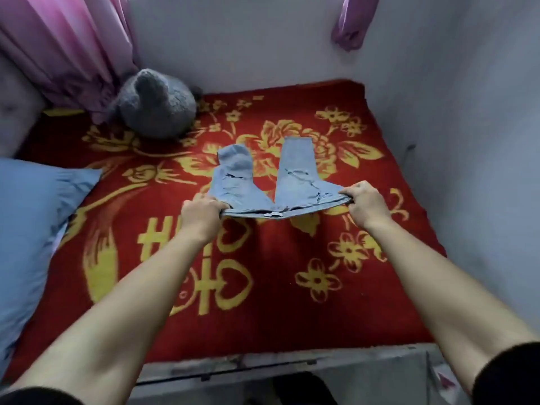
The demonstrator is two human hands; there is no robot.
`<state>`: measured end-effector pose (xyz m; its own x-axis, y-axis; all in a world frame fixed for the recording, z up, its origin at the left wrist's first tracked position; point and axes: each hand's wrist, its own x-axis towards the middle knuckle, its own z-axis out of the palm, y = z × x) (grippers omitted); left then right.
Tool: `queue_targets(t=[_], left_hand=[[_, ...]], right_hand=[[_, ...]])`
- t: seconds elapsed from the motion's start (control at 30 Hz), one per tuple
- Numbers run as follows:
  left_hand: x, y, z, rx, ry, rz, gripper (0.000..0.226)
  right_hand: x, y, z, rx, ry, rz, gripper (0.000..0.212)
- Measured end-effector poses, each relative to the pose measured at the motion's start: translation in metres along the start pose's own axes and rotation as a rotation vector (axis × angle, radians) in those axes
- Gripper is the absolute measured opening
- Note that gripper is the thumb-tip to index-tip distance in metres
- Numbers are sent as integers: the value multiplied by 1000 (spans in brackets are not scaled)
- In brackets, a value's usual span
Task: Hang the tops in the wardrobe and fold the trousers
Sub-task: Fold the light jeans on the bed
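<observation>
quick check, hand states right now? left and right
Left hand: closed, gripping the left end of the jeans waistband.
Right hand: closed, gripping the right end of the same waistband.

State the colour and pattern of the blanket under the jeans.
Red blanket with yellow flowers and hearts, clearest in the head view.

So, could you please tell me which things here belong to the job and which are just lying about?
Job: light blue jeans, held at the waistband by the left hand and right hand.
Lying about: grey plush toy, blue pillow, pink curtain, red blanket.
</observation>
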<state>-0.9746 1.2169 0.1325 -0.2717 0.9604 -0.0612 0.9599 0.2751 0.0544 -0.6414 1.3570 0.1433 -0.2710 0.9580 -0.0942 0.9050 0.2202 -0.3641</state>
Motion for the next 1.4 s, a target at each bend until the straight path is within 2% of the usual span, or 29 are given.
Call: queue_targets(t=[0.07,0.13,0.2,0.33,0.5,0.77,0.93,0.97,1.03,1.13,1.27,1.4], left_hand=[[-30,3,44,106,-137,41,35],[-60,7,79,134,-228,46,23],[-88,11,104,138,-309,49,20],[-130,13,139,171,-409,92,20],[-176,21,181,284,-460,159,27],[-233,35,278,290,-544,76,32],[-250,44,347,284,-782,2,39],[-252,50,357,269,-772,-17,38],[-253,66,372,182,-635,-14,33],[-244,103,389,72,-466,128,30],[-217,144,402,10,-449,190,45],[-210,157,398,-64,-378,192,27]], right_hand=[[-28,22,41,-88,-127,-10,38],[-55,40,72,-153,-231,-27,37],[-81,53,92,-245,-310,-64,36],[-133,73,118,-458,-393,-140,30],[-185,92,150,-583,-469,-171,27],[-234,133,236,-594,-556,-138,24],[-241,165,299,-580,-699,-149,30],[-242,170,309,-596,-725,-159,33],[-243,178,325,-578,-734,-167,42],[-240,186,342,-473,-668,-180,47],[-222,197,352,-305,-602,-100,38],[-211,203,354,-280,-643,-80,34]])
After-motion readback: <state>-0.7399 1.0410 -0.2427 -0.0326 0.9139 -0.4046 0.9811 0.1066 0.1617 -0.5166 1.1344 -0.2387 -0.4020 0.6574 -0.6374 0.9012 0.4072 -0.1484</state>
